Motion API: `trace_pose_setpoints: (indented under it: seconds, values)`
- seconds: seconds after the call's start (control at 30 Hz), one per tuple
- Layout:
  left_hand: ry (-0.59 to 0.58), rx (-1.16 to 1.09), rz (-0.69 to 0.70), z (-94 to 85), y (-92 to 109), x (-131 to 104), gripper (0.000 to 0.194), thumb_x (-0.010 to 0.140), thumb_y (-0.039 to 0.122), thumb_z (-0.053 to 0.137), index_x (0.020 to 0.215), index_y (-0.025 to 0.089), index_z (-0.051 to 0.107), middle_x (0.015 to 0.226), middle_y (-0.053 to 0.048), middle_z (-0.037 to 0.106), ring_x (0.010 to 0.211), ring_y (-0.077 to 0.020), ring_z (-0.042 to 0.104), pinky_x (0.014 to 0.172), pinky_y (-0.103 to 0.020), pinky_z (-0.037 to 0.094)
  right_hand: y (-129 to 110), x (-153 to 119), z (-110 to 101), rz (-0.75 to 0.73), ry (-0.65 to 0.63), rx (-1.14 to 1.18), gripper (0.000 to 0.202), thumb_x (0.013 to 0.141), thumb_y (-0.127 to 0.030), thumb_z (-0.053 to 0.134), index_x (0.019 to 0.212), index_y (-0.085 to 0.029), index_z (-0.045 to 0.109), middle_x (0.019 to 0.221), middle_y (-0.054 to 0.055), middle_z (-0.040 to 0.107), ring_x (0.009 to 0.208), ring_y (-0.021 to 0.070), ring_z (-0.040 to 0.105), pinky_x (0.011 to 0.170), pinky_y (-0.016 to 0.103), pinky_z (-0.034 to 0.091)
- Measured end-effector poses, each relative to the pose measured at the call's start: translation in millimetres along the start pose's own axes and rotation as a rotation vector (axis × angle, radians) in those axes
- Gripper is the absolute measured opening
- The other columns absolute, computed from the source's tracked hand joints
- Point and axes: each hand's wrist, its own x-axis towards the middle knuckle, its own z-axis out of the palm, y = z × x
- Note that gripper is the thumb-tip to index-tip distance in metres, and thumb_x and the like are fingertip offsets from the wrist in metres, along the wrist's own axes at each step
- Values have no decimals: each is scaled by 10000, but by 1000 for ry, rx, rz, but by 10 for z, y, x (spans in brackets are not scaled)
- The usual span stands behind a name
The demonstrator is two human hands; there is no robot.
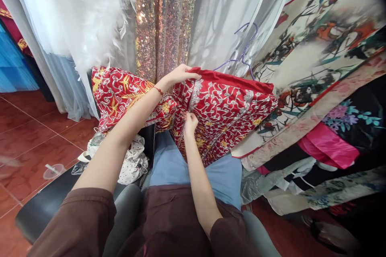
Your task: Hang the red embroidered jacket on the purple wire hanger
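A red embroidered garment [223,104], covered in silver scrolls and gold flowers, lies across my lap. My left hand [181,74] reaches over it and grips the top edge near a plain red band, thumb and fingers closed on the cloth. Lower down, my right hand [190,123] pinches at the gathered middle of the same garment; whether something small is between those fingertips is hidden. The garment's left part stretches under my left forearm. Just behind the red band sits a purple wire hanger [243,50].
White feathered cloth [105,16] and a sequined dress [164,20] hang in front. Printed garments [325,44] crowd the right side. At left, a black chair [45,213] carries a white dotted bag [134,160] and a clear plastic cup [54,171] is beside it.
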Motion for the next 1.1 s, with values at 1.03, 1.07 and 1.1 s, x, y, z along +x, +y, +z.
trace_pose_setpoints:
  seconds: [1.03,1.07,1.1]
  values:
    - [-39,-8,14,-30,-8,8,210,696,256,824,605,149,668,528,6,491,552,-90,427,559,-285,278,-539,-285,55,-130,-183,86,163,804,-352,678,792,-192,647,848,8,715,857,128,694,861,277,593]
    - [-40,-9,14,-29,-2,2,219,694,255,827,598,151,660,521,10,486,548,-87,420,559,-284,277,-568,-301,54,-130,-191,21,184,829,-380,656,806,-198,634,841,11,716,839,136,702,788,267,596]
    - [-43,-11,16,-28,3,-4,225,694,254,827,592,155,653,516,14,482,548,-85,418,561,-283,278,-600,-315,53,-140,-197,-76,206,857,-404,627,811,-204,618,812,11,714,797,144,708,714,256,586]
